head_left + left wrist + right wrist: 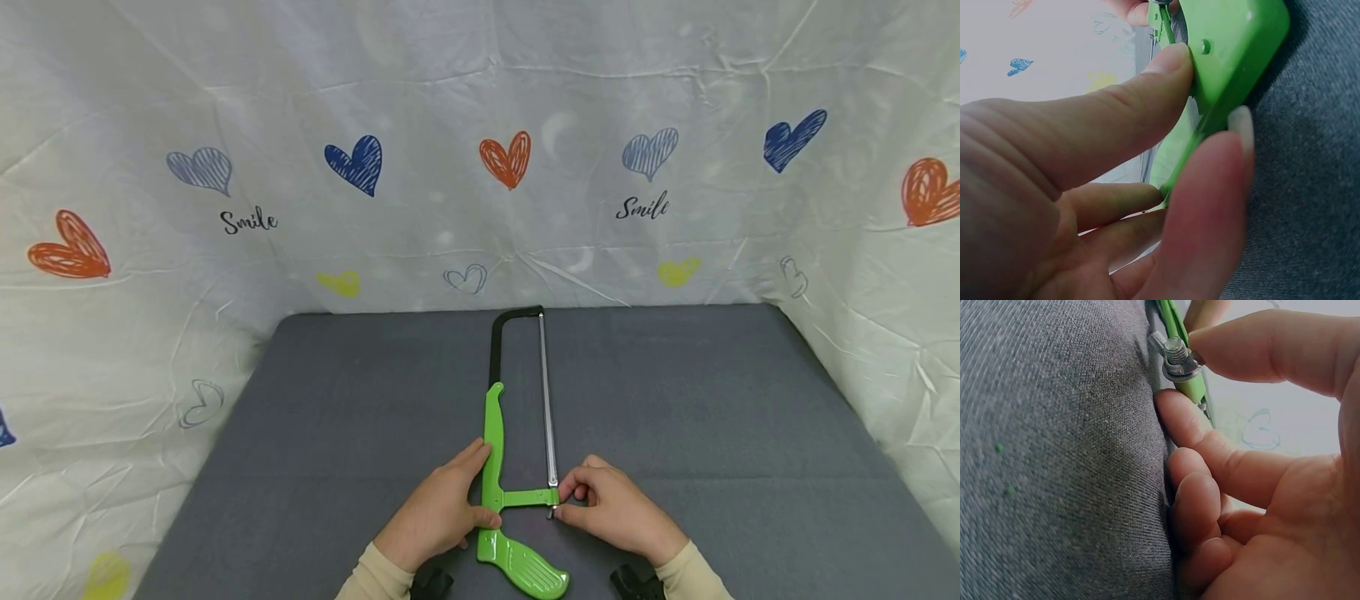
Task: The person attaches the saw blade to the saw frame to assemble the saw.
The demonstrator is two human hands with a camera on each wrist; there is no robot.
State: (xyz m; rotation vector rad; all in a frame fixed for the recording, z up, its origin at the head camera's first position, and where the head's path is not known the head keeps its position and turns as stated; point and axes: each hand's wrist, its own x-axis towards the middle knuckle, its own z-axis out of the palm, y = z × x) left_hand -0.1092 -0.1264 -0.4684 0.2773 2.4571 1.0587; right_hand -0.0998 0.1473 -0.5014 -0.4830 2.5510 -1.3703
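A hacksaw (492, 425) lies on the grey cloth, its green handle toward me and its black front frame (496, 350) pointing away. Its silver blade (547, 400) runs along the right side. My left hand (442, 504) grips the green frame just above the handle, thumb on one side and fingers along the other. At the near end of the blade, my right hand (618, 510) pinches a wing nut (1159, 341) between thumb and index finger. A threaded bolt end (1176, 350) sticks out of the nut. The other right fingers curl against the cloth.
Grey cloth (360, 400) covers the table. Behind it and at both sides hangs a white curtain (420, 75) printed with hearts. Black wrist devices (431, 582) show at the bottom edge. Tiny green specks (999, 448) lie on the cloth.
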